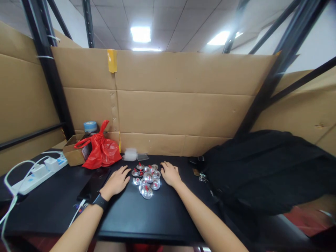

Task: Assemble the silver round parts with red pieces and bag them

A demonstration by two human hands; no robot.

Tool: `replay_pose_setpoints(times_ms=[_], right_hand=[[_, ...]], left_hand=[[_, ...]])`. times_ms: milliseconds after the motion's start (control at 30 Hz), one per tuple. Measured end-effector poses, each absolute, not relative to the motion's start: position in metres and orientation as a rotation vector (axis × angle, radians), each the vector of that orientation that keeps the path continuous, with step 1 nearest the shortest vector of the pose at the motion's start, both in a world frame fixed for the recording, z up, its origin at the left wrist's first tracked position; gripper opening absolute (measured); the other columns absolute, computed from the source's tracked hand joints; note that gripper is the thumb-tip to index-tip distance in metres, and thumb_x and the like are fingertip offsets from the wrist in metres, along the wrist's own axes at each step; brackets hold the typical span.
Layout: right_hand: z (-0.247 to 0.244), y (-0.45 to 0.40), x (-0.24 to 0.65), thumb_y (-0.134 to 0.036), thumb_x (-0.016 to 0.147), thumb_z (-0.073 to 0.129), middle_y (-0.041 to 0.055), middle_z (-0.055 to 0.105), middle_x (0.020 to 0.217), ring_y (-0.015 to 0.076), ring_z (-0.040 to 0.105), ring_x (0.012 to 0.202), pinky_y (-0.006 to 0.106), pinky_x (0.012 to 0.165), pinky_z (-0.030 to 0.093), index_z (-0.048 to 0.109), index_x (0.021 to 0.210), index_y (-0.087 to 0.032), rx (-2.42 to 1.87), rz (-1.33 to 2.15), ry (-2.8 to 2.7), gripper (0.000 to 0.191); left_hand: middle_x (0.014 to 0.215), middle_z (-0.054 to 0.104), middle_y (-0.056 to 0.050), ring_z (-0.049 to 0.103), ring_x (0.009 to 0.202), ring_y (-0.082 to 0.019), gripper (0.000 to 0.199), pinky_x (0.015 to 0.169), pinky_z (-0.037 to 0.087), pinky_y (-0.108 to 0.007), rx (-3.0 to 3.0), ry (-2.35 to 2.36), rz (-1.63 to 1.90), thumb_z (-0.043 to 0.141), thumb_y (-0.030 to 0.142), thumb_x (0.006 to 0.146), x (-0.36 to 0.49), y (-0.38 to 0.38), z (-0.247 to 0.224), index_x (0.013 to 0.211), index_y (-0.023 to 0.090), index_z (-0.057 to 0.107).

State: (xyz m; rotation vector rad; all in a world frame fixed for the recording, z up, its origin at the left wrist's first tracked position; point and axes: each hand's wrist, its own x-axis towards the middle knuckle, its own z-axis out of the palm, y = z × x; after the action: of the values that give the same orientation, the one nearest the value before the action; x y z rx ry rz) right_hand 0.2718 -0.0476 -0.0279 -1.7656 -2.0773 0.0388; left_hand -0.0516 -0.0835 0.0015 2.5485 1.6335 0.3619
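Between my two hands a loose pile of small shiny metal discs [147,177] lies on the black table [147,220]. They have domed middles with red bits attached, like finger cymbals, and several overlap. My left hand [117,182] rests palm down just left of the pile, fingers stretched out and holding nothing. On that wrist is a dark watch [100,201]. To the right of the pile, my right hand [170,174] lies palm down with its fingers extended, its fingertips close to the discs. Nothing shows in its grasp.
Behind my left hand sit a red plastic bag [103,152], a small cardboard box [74,150] and a clear plastic piece [130,154]. A phone [93,184] and a white power strip [39,175] are at left. Black cloth [262,171] covers the right side; keys [202,177] lie beside it.
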Motion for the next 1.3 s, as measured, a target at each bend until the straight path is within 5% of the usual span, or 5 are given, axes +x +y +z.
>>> replay_pose_setpoints(times_ms=[233,467,833,1133,1300], right_hand=[[-0.032,-0.056,0.278,-0.038,0.099,0.042,0.0164,0.039,0.157,0.0354,0.028,0.148,0.054,0.115,0.024,0.049,0.146,-0.021,-1.657,0.179,-2.148,0.050],[0.005,-0.082,0.283,-0.031,0.093,0.054,0.0103,0.064,0.124,0.0251,0.058,0.113,0.041,0.099,0.044,0.064,0.122,-0.024,-1.157,0.401,-2.182,0.032],[0.018,-0.099,0.269,-0.037,0.081,0.075,0.0044,0.069,0.111,0.0247,0.060,0.103,0.039,0.093,0.043,0.074,0.103,-0.031,-0.962,0.441,-2.448,0.023],[0.032,-0.097,0.270,-0.030,0.091,0.059,0.0059,0.072,0.096,0.0231,0.064,0.092,0.036,0.086,0.049,0.073,0.085,-0.024,-0.927,0.590,-2.268,0.016],[0.029,-0.085,0.279,-0.039,0.092,0.057,0.0060,0.070,0.090,0.0198,0.064,0.077,0.030,0.067,0.050,0.067,0.083,-0.021,-0.994,0.658,-2.019,0.023]], left_hand=[[0.161,0.032,-0.009,0.026,0.150,-0.031,0.056,0.118,0.029,-0.052,2.506,1.702,0.287,0.031,0.047,0.101,-0.049,-0.086,-0.002,0.152,0.023,0.040],[0.151,0.049,-0.008,0.042,0.140,-0.026,0.050,0.116,0.033,-0.045,2.487,1.760,0.432,0.038,0.049,0.099,-0.048,-0.084,-0.003,0.140,0.025,0.054],[0.138,0.059,-0.009,0.057,0.123,-0.024,0.038,0.107,0.044,-0.039,2.513,1.721,0.521,0.042,0.037,0.098,-0.049,-0.092,0.008,0.128,0.022,0.061],[0.142,0.057,-0.012,0.051,0.131,-0.031,0.042,0.108,0.040,-0.049,2.545,1.855,0.356,0.046,0.030,0.094,-0.039,-0.101,0.015,0.132,0.023,0.061],[0.132,0.063,-0.010,0.056,0.123,-0.032,0.035,0.099,0.045,-0.046,2.517,1.853,0.383,0.050,0.030,0.091,-0.044,-0.101,0.023,0.123,0.026,0.065]])
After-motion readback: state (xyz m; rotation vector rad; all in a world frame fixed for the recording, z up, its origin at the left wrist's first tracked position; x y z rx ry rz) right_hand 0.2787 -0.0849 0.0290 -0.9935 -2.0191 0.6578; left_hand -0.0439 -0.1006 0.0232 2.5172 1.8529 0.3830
